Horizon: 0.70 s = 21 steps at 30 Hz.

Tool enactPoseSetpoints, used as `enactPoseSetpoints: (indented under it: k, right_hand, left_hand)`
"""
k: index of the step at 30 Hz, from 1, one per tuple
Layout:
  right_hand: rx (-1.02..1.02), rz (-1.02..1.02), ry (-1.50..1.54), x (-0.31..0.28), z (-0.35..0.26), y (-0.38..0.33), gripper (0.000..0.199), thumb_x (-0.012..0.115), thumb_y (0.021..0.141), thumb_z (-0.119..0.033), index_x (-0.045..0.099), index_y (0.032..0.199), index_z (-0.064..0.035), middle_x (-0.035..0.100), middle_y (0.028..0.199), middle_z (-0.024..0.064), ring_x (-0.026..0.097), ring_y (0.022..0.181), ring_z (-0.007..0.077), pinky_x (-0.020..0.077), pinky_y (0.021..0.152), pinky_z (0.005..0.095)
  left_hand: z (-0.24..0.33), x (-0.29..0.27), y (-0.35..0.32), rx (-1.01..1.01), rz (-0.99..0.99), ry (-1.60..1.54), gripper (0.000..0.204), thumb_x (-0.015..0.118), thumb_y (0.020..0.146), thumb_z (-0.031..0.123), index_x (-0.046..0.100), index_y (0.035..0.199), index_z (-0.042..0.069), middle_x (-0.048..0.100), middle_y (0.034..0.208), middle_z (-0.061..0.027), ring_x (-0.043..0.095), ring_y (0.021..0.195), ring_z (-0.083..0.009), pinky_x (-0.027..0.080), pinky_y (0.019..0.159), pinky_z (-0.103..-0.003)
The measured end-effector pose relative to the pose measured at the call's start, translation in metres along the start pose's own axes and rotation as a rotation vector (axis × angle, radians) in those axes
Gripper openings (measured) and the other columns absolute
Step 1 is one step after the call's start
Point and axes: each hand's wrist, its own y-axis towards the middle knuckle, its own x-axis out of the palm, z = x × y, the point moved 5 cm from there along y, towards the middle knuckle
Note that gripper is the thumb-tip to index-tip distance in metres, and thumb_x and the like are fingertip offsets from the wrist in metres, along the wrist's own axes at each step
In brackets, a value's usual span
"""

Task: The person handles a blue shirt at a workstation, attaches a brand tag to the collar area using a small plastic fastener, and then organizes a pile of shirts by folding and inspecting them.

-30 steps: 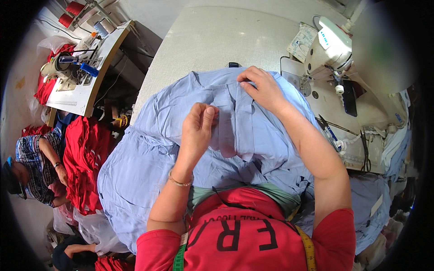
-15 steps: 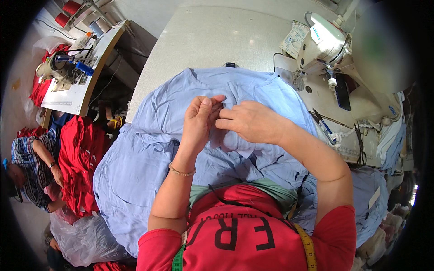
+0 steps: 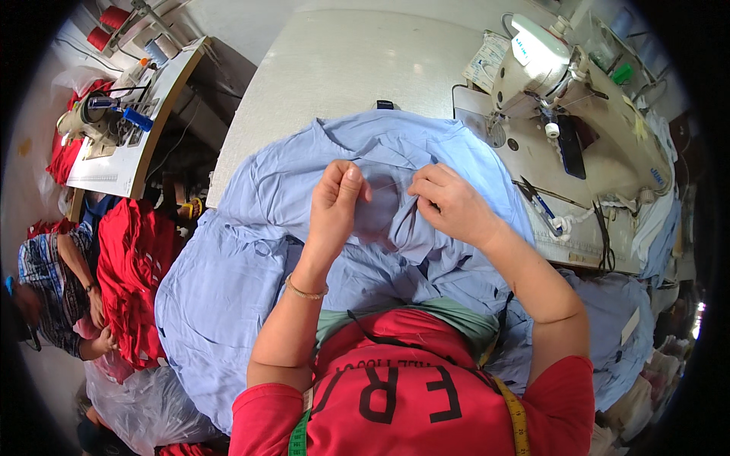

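Red fabric pile (image 3: 133, 281), far left, a co-worker's hand (image 3: 96, 308) resting on it

Overlock-type sewing machine (image 3: 84, 121), left, on a separate white table (image 3: 103, 179)

Left hand (image 3: 336, 199), raised over the blue garment, thumb closed against curled fingers; whether anything fine is pinched there, cannot tell

Pale-blue garment (image 3: 228, 296), one, centre, spread across the worktable (image 3: 327, 61) and down over the lap; curved neckline at the far edge; by judgement, already made up into a shaped body, with the front below the neckline, between the hands, the part in work: creased, gathered, not laid flat; finished seams there cannot be made out

Right hand (image 3: 452, 204), fingertips closed on a gathered fold of that front

Sewing machine (image 3: 525, 83), right, the worked fold well apart from its needle; dark phone (image 3: 572, 156) beside it

Second blue cloth heap (image 3: 601, 327), lower right, untouched by either hand; its stage cannot be told
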Motion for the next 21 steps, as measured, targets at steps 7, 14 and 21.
enactPoseSetpoints:
  k: [7,14,21]
  right_hand:
    - [0.018,0.070,0.103,-0.003,0.004,-0.002,0.008,0.060,0.073,0.001,0.058,0.081,0.0002,0.059,0.092,0.0128,0.057,0.084,0.0295,0.0477,0.074,0.0350]
    - [0.084,0.056,0.104,0.000,0.012,-0.006,0.010,0.063,0.075,-0.004,0.056,0.081,-0.0014,0.059,0.094,0.0118,0.056,0.089,0.0291,0.0455,0.079,0.0361]
    - [0.061,0.047,-0.025,-0.010,0.009,-0.003,0.013,0.064,0.072,-0.010,0.058,0.081,-0.0042,0.059,0.094,0.0073,0.054,0.096,0.0253,0.0374,0.089,0.0379]
  left_hand:
    - [0.034,0.029,-0.007,0.418,-0.074,0.857,0.016,0.063,0.079,0.005,0.061,0.094,0.000,0.047,0.069,-0.0083,0.047,0.066,-0.0193,0.041,0.061,-0.030]
    - [0.026,0.036,-0.005,0.366,-0.021,0.697,0.005,0.058,0.082,0.001,0.059,0.087,-0.001,0.053,0.080,-0.0088,0.049,0.072,-0.0185,0.043,0.066,-0.028]
    - [0.005,0.042,-0.005,0.185,-0.077,0.333,0.005,0.050,0.091,0.001,0.053,0.094,-0.002,0.060,0.106,-0.0092,0.053,0.087,-0.0122,0.044,0.079,-0.025]
